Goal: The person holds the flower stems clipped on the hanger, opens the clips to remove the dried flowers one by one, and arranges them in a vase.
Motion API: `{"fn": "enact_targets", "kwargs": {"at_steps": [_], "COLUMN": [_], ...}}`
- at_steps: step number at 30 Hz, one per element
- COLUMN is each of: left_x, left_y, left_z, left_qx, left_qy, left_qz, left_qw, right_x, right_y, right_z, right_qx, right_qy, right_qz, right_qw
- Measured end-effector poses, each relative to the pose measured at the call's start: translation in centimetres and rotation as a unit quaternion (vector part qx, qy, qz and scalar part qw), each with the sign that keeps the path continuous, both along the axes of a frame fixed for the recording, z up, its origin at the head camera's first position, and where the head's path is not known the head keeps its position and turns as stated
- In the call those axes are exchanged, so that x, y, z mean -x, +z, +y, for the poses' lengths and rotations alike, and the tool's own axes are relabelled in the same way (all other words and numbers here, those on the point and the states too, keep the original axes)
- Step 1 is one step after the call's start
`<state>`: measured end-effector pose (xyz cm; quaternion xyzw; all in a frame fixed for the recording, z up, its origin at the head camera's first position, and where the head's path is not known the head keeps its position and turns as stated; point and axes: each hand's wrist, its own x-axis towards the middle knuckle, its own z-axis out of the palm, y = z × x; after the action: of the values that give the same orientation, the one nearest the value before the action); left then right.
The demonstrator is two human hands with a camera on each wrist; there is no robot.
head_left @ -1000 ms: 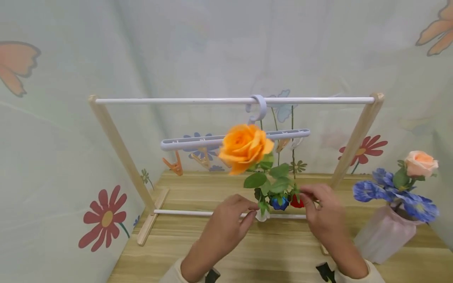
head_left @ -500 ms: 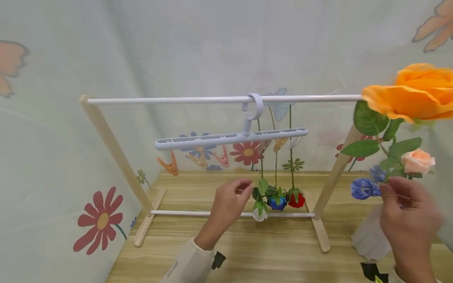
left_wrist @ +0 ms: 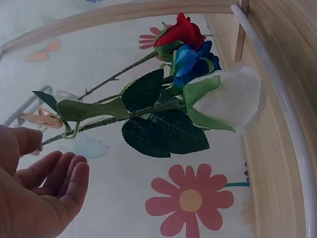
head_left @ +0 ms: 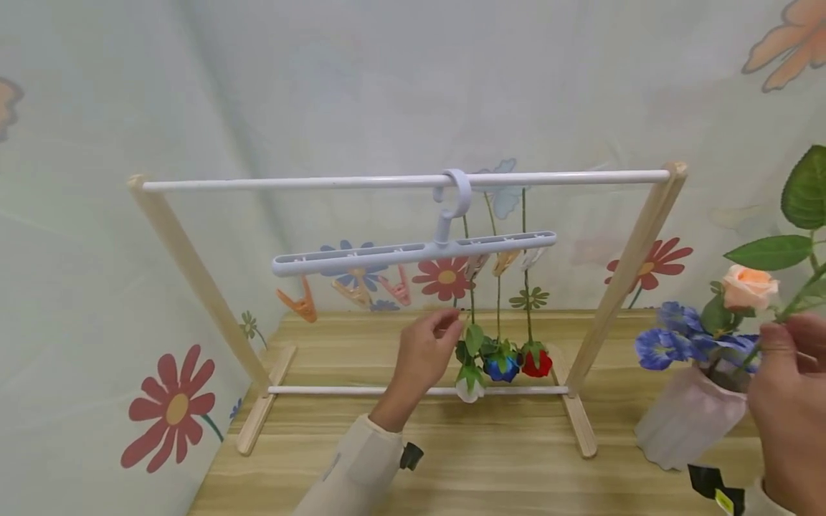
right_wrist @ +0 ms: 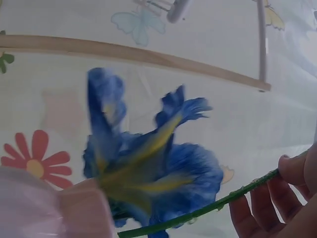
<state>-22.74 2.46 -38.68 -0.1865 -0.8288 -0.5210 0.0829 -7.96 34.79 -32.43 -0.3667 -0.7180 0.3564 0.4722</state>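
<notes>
Stem (right_wrist: 213,205), green and leafy, is pinched between the thumb and curled fingers (right_wrist: 265,208) of the right hand (head_left: 794,401); its lower end is near the mouth of the pale vase (head_left: 687,423). Vase stands on the table (head_left: 490,466) and contains blue flowers (head_left: 665,347) and a peach rose (head_left: 750,287). Left hand (head_left: 422,351): thumb and fingers apart, loosely bent, near the white rose (head_left: 470,390). This rose, the blue rose (head_left: 502,367) and the red rose (head_left: 537,362) hang heads down from clips (head_left: 505,263) on the hanger (head_left: 413,252).
</notes>
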Motion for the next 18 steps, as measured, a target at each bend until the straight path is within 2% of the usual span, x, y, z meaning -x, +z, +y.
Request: {"fn": "enact_targets", "kwargs": {"at_steps": [5, 7, 9, 11, 18], "left_x": [0.4, 0.5, 0.5, 0.5, 0.9], "left_y": [-0.1, -0.1, -0.1, -0.1, 0.2], "left_z": [1.0, 1.3, 1.6, 1.7, 2.2], "left_qx": [-0.030, -0.034, -0.034, -0.033, -0.038], "left_qy": [-0.027, -0.032, -0.031, -0.029, -0.026], "left_qz": [-0.036, -0.042, -0.042, -0.041, -0.040], "left_qw": [0.9985, 0.9980, 0.9980, 0.9982, 0.9981], "right_x": [0.1, 0.1, 0.2, 0.2, 0.2], "right_y": [-0.9, -1.6, -2.3, -3.0, -4.5], "right_z": [1.1, 1.5, 1.9, 2.3, 3.2], "right_qx": [0.097, 0.116, 0.111, 0.085, 0.016], "right_qy": [0.028, 0.033, 0.034, 0.034, 0.045], "right_qz": [-0.054, -0.075, -0.082, -0.082, -0.052], "right_qw": [0.9934, 0.9898, 0.9898, 0.9924, 0.9975]}}
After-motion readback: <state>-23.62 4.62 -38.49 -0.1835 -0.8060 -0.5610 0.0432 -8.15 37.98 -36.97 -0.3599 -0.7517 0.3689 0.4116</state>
